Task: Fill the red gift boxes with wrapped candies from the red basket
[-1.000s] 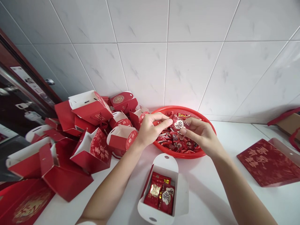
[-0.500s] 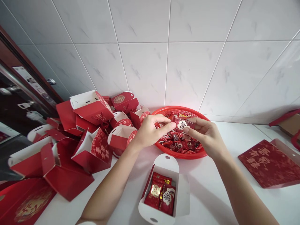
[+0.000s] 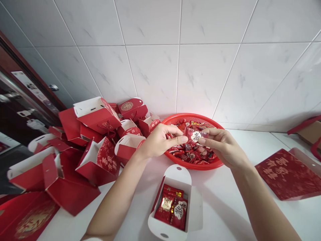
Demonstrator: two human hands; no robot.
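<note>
Over the red basket (image 3: 195, 165), a dark red wrapped nougat candy (image 3: 195, 134) with a cream patch is held between my two hands. My right hand (image 3: 227, 145) pinches its right end between thumb and fingers. At the left edge, the thumb and index finger of my left hand (image 3: 159, 140) close on the wrapper, though the exact contact is hard to see. Many similar wrapped candies lie in the basket below. Nearer to me stands an open box (image 3: 157, 197), white inside, its flaps folded out, with several red and gold candy packets (image 3: 173, 209) in it.
Several red boxes (image 3: 72, 180) with white insides are heaped on the left, some standing open. A flat red box (image 3: 288, 174) with gold lettering lies on the right of the white tabletop (image 3: 218, 207). A tiled wall (image 3: 150, 70) rises behind. A door with keys (image 3: 36, 124) is at far left.
The candy has shifted slightly right and down in my hands. The left index finger and thumb sit nearer its edge and a bit lower. The basket and open box stay put.
</note>
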